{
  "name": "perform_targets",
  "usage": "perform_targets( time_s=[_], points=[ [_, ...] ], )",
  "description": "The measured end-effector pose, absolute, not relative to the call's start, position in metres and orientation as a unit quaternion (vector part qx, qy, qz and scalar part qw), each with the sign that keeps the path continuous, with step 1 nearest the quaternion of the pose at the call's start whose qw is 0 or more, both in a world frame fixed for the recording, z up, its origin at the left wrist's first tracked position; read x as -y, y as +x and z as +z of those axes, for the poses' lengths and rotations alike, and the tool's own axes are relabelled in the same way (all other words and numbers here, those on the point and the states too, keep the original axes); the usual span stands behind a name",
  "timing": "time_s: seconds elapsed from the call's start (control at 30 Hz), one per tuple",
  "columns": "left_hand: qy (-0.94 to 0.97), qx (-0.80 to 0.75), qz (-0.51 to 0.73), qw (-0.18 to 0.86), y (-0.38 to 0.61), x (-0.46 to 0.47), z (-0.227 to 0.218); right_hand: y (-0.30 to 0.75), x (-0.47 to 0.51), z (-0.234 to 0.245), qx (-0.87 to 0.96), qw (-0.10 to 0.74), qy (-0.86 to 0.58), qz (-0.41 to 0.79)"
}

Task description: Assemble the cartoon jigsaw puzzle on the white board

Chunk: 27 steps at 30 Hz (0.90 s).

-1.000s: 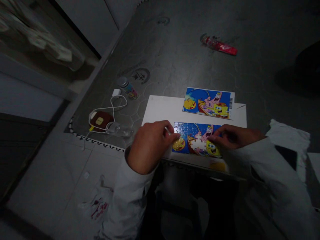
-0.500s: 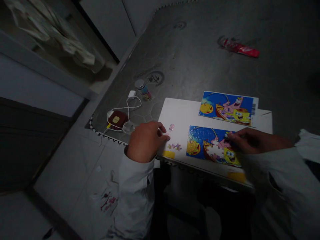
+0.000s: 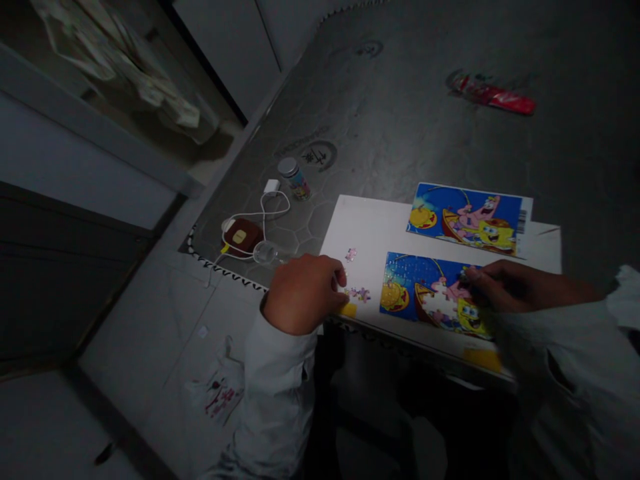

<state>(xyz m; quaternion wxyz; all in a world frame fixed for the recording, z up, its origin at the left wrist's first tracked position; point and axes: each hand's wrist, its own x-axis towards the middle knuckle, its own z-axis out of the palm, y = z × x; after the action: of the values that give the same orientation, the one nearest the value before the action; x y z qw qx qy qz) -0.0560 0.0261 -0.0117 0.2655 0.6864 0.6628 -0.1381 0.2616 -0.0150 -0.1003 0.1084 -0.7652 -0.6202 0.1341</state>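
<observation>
A partly built cartoon jigsaw puzzle (image 3: 425, 293) lies on a white board (image 3: 370, 227), with a white gap in its middle. Above it lies the printed reference picture (image 3: 467, 217). A few loose puzzle pieces (image 3: 360, 292) sit on the board left of the puzzle, one more piece (image 3: 351, 254) a little farther up. My left hand (image 3: 305, 293) is curled at the board's left edge, fingertips beside the loose pieces; what they hold is hidden. My right hand (image 3: 505, 287) rests on the puzzle's right part, fingers bent and pressing down.
On the dark patterned floor to the left lie a small jar (image 3: 294, 178), a white charger with cable (image 3: 273, 190), a brown pouch (image 3: 242, 235) and a clear glass item (image 3: 265, 252). A red wrapper (image 3: 493, 99) lies far back. A plastic bag (image 3: 220, 390) lies on the pale floor.
My left hand drew away from the puzzle's left edge to the board's left side, uncovering the loose pieces. My right hand stayed on the puzzle. The view shifted left.
</observation>
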Motion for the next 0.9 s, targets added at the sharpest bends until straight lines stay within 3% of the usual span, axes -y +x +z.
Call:
perform_targets(
  time_s=[0.9],
  points=[
    [0.695,-0.656,-0.125,0.268,-0.047,-0.029,-0.015,0.265,0.016,-0.087,0.612,0.153,-0.753,0.188]
  ],
)
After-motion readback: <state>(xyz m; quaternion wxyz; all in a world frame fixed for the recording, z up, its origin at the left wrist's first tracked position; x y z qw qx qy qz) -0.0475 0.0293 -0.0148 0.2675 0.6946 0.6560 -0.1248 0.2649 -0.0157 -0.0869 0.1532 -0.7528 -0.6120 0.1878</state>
